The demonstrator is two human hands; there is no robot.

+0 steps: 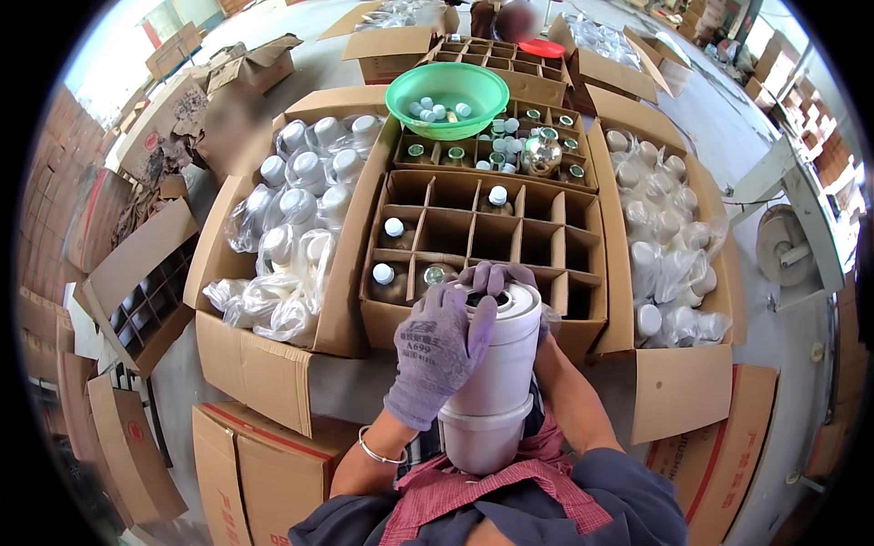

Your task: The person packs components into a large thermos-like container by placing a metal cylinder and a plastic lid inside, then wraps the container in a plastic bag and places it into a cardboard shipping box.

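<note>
Clasping the white canister (493, 378) near its top, left hand (437, 350) at the side and right hand (498, 277) over the far rim, both hold it roughly upright between apron (435, 500) and divided carton (583, 331).

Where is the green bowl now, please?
In the head view, the green bowl is at upper centre, over a divided bottle carton, just right of the box of wrapped white containers.

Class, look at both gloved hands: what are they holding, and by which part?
A white canister, by its upper end: left hand against the upper side, right hand over the top's far edge.
</note>
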